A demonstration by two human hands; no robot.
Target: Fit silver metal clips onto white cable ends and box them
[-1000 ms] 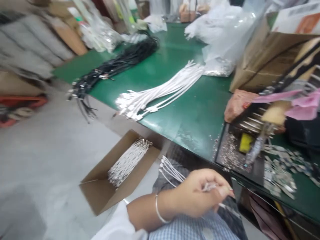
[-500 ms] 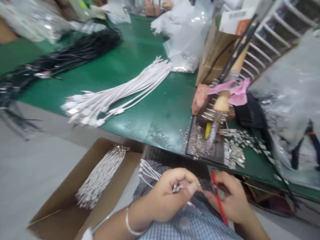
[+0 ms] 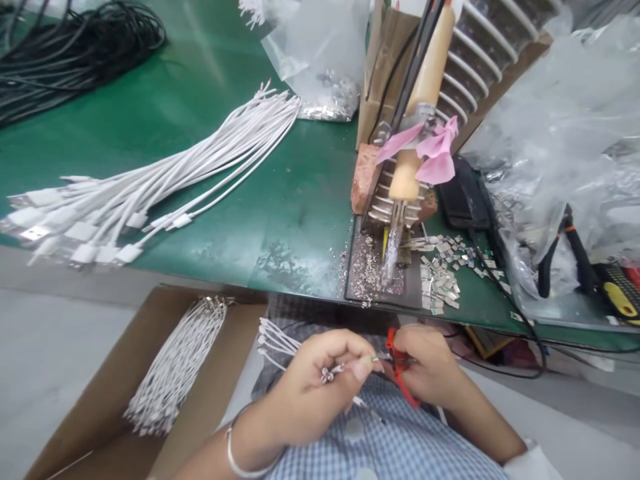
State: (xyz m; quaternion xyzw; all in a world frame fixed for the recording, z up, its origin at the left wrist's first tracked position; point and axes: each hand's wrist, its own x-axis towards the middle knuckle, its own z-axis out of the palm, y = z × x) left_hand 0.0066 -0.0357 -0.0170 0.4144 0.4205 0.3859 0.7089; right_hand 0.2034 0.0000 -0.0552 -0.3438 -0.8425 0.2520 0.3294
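Over the checked cloth on my lap, my left hand [image 3: 325, 387] is closed around several white cables [image 3: 277, 341]. Their plugs stick out to the left, while stripped ends show between thumb and forefinger. One wire end is pinched at the fingertips. My right hand [image 3: 433, 363] is wrapped round small red-handled cutters [image 3: 399, 373]. The tool's tip is at the left fingertips, by the pinched wire end; whether its jaws touch the wire I cannot tell. Another white cable end [image 3: 367, 407] hangs below the left hand.
White USB cables [image 3: 200, 163] lie bundled on the green bench [image 3: 280, 220]. A cardboard box [image 3: 115, 353] with bundled white cables [image 3: 175, 367] stands lower left. A soldering iron [image 3: 405, 177] rests in its coil stand beside small metal connectors [image 3: 440, 280]. Black-handled pliers [image 3: 565, 253] lie right.
My right hand has brought the red-handled cutters closer to the left fingertips and turned them. The left hand keeps its hold on the cables. The camera view has shifted.
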